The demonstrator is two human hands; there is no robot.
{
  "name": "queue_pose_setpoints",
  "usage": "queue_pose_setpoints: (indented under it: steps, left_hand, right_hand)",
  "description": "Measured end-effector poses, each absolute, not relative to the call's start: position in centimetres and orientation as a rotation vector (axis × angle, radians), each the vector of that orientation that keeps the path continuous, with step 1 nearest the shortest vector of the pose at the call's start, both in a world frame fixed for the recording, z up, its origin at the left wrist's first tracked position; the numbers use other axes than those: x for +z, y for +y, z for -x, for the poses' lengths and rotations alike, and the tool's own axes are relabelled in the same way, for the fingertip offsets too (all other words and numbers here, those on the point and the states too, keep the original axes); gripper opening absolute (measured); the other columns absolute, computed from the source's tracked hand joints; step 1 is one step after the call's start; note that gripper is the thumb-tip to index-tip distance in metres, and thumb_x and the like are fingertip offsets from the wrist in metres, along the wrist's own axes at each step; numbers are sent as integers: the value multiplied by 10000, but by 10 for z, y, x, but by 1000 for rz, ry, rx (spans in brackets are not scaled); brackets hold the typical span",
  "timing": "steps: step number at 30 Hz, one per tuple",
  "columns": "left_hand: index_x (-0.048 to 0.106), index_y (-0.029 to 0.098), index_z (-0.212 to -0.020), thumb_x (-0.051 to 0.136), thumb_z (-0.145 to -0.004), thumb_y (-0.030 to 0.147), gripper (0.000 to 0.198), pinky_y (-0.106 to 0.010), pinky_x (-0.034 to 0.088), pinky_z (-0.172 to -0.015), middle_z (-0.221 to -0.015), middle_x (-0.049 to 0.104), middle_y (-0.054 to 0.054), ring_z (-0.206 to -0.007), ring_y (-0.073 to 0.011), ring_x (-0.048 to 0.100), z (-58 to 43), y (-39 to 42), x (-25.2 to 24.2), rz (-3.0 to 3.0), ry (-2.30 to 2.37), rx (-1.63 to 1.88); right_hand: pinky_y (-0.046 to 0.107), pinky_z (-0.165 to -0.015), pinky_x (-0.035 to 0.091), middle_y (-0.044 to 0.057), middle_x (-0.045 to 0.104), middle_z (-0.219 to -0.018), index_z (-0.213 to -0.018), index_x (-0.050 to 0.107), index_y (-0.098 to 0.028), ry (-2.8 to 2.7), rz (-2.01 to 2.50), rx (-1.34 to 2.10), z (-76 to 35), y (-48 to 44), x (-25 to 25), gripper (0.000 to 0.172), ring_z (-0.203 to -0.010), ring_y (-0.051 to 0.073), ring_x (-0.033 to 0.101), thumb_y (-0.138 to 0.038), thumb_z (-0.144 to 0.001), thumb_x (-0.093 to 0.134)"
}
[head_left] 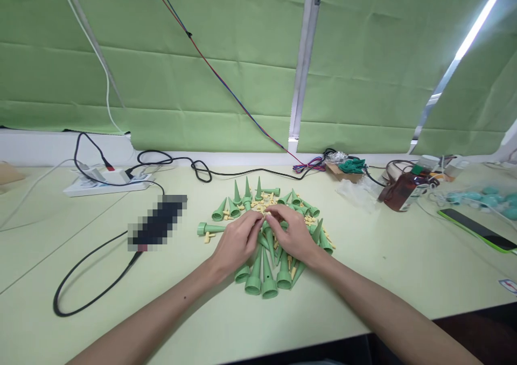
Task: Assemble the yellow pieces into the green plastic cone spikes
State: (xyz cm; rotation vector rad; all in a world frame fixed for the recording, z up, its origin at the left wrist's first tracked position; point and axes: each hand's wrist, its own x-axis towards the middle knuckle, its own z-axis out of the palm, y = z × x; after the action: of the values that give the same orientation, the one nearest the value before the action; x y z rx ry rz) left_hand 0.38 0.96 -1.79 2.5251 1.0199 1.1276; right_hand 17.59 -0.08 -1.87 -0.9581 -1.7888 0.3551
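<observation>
My left hand (241, 238) and my right hand (291, 229) meet over a pile of parts, their fingertips pinched together. Between them shows a small pale-yellow plastic piece (265, 215), mostly hidden by the fingers. Just below the fingertips is a green plastic cone spike (269, 241), point towards me; whether a hand touches it I cannot tell. More green spikes lie around, such as one with its round open end facing me (253, 284). A few stand upright at the back, including a tall spike (247, 187). A yellow T-shaped piece (208, 237) lies left of my left hand, and several others are scattered through the pile.
On the left are a blurred-out dark device (158, 222) with a black cable and a white power strip (109, 183). At the right stand a brown bottle (404, 191), a small cardboard box (343, 172) and a phone with a green edge (476, 229). Green blinds (226, 85) hang behind.
</observation>
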Motion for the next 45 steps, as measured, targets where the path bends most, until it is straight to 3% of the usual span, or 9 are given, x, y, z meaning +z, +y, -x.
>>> queue_pose_setpoints:
  steps: [7, 13, 18, 24, 30, 35, 45]
  left_hand:
    - [573, 189, -982, 444, -973, 260, 148, -284, 455, -715, -939, 627, -37, -807, -166, 600, -4, 10, -16, -2499, 1168, 1084]
    - [560, 204, -1165, 527, -919, 292, 264, -325, 493, -760, -1139, 631, -74, -925, -217, 626, -5, 8, -14, -2536, 1148, 952]
    - [565, 213, -1229, 522, -923, 330, 331, -341, 509, -784, -1200, 635, -91, -986, -244, 639, -4, 9, -15, -2565, 1078, 788]
    - [594, 211, -1221, 531, -918, 315, 327, -322, 513, -740, -1178, 658, -97, -878, -223, 661, -1, 13, -17, -2538, 1062, 765]
    - [605, 213, -1217, 502, -934, 309, 316, -315, 504, -746, -1134, 685, -89, -896, -227, 661, -1, 14, -18, -2514, 1055, 741]
    - [623, 206, -1188, 502, -922, 254, 297, -309, 502, -704, -1002, 714, -78, -718, -194, 641, -1, 16, -20, -2462, 1070, 762]
    - [628, 202, -1104, 536, -890, 238, 236, -267, 463, -580, -1070, 706, -65, -558, -119, 551, -2, 21, -24, -2321, 1105, 850]
  right_hand:
    - [293, -718, 496, 56, 666, -891, -975, 616, -177, -1754, 979, 297, -177, 1, -19, 140, -770, 171, 612, -240, -948, 493]
    - [287, -678, 495, 39, 640, -813, -928, 599, -186, -1654, 1052, 266, -180, 3, -16, 125, -713, 170, 601, -252, -930, 493]
    - [289, -693, 501, 57, 663, -886, -961, 608, -183, -1656, 1054, 266, -179, 3, -16, 141, -728, 167, 608, -229, -926, 479]
    - [287, -684, 506, 56, 668, -873, -949, 611, -183, -1666, 1054, 291, -179, 4, -18, 145, -734, 170, 618, -244, -928, 482]
    - [287, -670, 502, 54, 663, -860, -951, 609, -181, -1668, 1064, 295, -179, 4, -18, 146, -723, 169, 612, -251, -931, 482]
    - [286, -663, 504, 51, 666, -855, -952, 612, -181, -1685, 1066, 294, -180, 5, -18, 144, -727, 170, 614, -251, -927, 489]
    - [294, -680, 492, 58, 674, -885, -951, 611, -179, -1695, 1075, 290, -180, 5, -18, 147, -718, 169, 608, -255, -931, 488]
